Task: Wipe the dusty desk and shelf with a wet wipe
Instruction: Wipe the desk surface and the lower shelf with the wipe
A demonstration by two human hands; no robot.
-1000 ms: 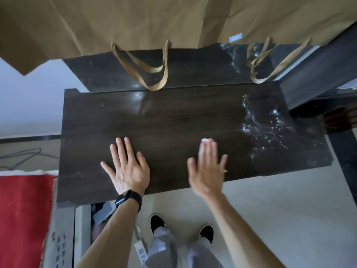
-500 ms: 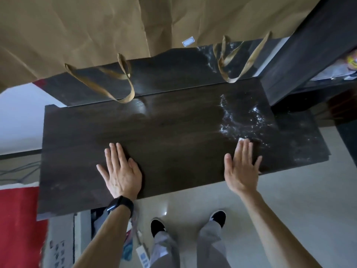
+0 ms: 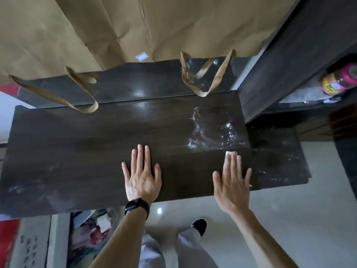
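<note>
On the dark wood desk (image 3: 67,151), head view: both hands lie palm down near the front edge, well apart from each other. Left hand (image 3: 143,176) is flat on bare wood about mid-desk, fingers straight and slightly spread, thumb out to the left, holding nothing. Black smartwatch (image 3: 137,206) on that wrist; the forearm comes up from bottom centre. Right hand (image 3: 231,180) is flat too, middle fingers straight and close together, thumb and little finger splayed, forearm angled in from bottom right. It presses the wet wipe (image 3: 230,153) onto the desk. Only a small white corner shows past the fingertips; the rest is hidden under the hand. The wipe sits at the near edge of a white dust patch (image 3: 208,136) on the right part of the desk. Wood left of the patch looks dark and glossy. Lower dark board (image 3: 278,157) just right of the desk carries fainter white specks. Raised ledge (image 3: 135,82) runs along the back, with more dust at its right end. Brown paper bags (image 3: 96,26) fill the top. Left handle (image 3: 89,110) droops onto the desk; right handle (image 3: 201,93) hangs over the ledge. Dark shelf unit (image 3: 289,45) at right holds a jar (image 3: 340,80) with pink lid and yellow label. Below the desk: pale glossy floor (image 3: 299,219), grey trouser legs (image 3: 193,252), one black shoe (image 3: 199,225).
</note>
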